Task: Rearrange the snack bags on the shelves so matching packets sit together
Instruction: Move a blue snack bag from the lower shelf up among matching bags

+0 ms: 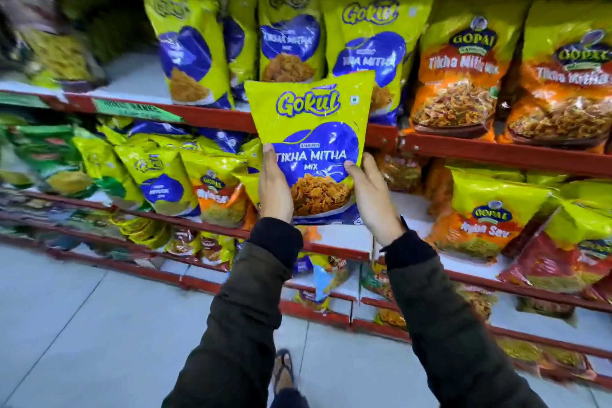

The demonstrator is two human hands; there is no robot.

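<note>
I hold a yellow-green and blue Gokul Tikha Mitha Mix bag point(311, 129) upright in front of the shelves. My left hand point(275, 185) grips its lower left edge and my right hand point(374, 195) grips its lower right edge. Right behind it, on the upper shelf point(212, 116), stand several matching Gokul Tikha Mitha bags point(367, 43). To their right stand orange and yellow Gopal Tikha Mitha Mix bags point(457, 76).
The middle shelf point(334, 247) carries mixed leaning Gokul bags point(155, 172) and Gopal bags point(218, 192) at left, and Gopal Nylon Sev bags point(486, 215) at right. Lower shelves hold more packets. Grey tiled floor point(99, 325) lies at lower left, with a sandalled foot point(283, 371) on it.
</note>
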